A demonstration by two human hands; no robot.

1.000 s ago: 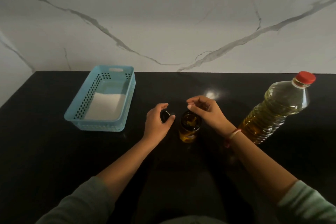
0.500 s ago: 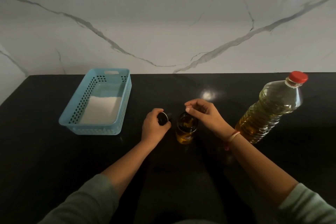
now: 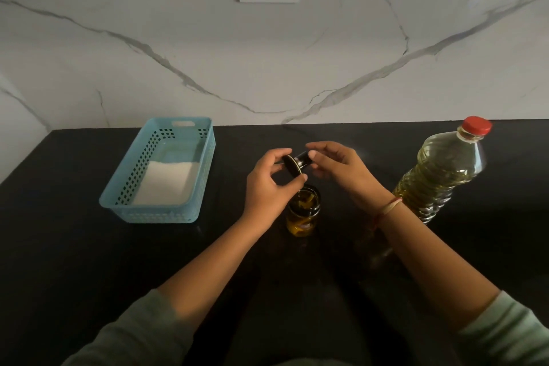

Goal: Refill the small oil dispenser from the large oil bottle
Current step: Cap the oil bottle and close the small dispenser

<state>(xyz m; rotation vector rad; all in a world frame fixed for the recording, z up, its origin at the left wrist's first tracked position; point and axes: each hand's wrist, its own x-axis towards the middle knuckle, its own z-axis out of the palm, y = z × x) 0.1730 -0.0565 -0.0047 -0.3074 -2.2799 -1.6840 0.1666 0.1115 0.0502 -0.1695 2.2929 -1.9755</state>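
Both hands hold the small black round dispenser cap (image 3: 297,164) above the open small glass oil dispenser (image 3: 303,210) at counter centre: left hand (image 3: 271,186) pinches its rim, right hand (image 3: 341,171) w/ fingertips on its top. Large clear plastic oil bottle w/ red cap (image 3: 442,171) stands right, capped; light-blue perforated plastic basket (image 3: 166,172) sits left on the black countertop (image 3: 74,246).

The left hand (image 3: 269,184) hides part of the dispenser's (image 3: 303,211) mouth.

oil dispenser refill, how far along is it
Done: the dispenser jar stands open on the black counter, only partly filled with oil. In hand: the left hand and right hand hold its black lid above the jar. Left: the large oil bottle has its red cap on, so uncapping, pouring and closing both remain.
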